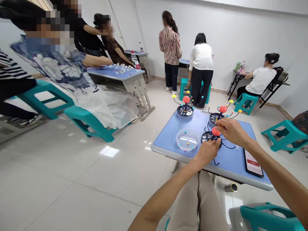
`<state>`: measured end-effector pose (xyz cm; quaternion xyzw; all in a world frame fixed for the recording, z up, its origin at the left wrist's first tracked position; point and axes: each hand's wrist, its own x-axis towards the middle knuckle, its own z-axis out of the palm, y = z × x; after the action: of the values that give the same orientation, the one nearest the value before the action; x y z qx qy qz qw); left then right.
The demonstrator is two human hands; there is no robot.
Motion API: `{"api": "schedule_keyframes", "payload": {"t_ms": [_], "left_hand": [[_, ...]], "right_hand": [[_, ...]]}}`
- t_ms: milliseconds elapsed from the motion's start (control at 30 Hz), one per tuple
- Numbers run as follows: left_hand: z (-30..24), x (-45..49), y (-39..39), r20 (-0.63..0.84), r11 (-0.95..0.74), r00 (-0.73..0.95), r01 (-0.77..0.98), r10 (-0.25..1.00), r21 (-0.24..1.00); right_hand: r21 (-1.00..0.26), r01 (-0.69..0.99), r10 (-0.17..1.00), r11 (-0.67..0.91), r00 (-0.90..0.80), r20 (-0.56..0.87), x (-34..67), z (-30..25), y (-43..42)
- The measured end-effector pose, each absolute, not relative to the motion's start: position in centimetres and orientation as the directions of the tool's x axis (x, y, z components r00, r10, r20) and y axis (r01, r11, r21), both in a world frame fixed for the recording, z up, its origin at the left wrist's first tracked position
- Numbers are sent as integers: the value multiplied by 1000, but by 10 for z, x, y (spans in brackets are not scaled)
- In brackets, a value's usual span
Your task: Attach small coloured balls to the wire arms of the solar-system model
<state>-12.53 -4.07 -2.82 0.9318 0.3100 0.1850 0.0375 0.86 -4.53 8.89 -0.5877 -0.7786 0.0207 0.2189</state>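
Note:
In the middle of the desk stands a planet model with a round black base [206, 137], bare dark curved arms and a red ball [216, 131] on top. My left hand [209, 150] is closed around its lower stem, with the fingertips partly hidden. From above, my right hand [232, 129] pinches at the red ball, its fingers bent against the upper side. A clear round tray [187, 149] with several tiny coloured beads lies left of my left hand. Behind are two similar models with coloured beads on their arms, one at the left [185, 110] and one at the right [213, 118].
A phone [253, 164] lies on the right of the blue desk [166, 138]. Teal stools [284, 136] stand around, and a dark cylinder [231, 187] is below the desk. Several people sit or stand at other desks [125, 74] to the left and back.

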Motion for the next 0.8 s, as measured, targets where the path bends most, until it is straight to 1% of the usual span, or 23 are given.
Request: {"api": "schedule_keyframes", "payload": {"t_ms": [67,133,233,300,333,433,533,600,733,767,800], "left_hand": [[-36,-145,-48,376,-806,719,565,585,176],[-47,-171,-59,483,-793,651,583,585,176],[-67,-211,-76,691,-749,442,625,571,219],[-77,-233,-83,780,-719,301,647,548,255],[-81,-242,-84,802,-703,250,659,542,269],[-88,-256,-80,822,-651,166,702,544,290],[-91,-258,-73,816,-640,161,710,555,295],[-93,-259,-71,804,-649,174,695,569,309],[-91,-261,-77,791,-659,153,657,593,367],[-88,-262,-81,787,-660,132,637,603,398],[-83,-262,-85,780,-656,101,613,618,440]], "right_hand": [[-307,869,912,388,-314,264,-21,88,-37],[-319,830,889,458,-429,159,-50,78,-24],[-326,795,837,512,-546,-17,-87,50,-3],[-308,799,810,517,-573,-125,-104,31,8],[-299,801,806,518,-574,-142,-110,23,11],[-279,811,813,515,-565,-142,-121,7,14],[-271,821,829,502,-546,-119,-127,0,14],[-286,818,832,499,-544,-105,-130,-1,15],[-351,803,839,482,-538,-80,-124,11,15],[-384,796,846,468,-529,-67,-118,18,12],[-446,776,853,447,-520,-49,-111,26,7]]}}
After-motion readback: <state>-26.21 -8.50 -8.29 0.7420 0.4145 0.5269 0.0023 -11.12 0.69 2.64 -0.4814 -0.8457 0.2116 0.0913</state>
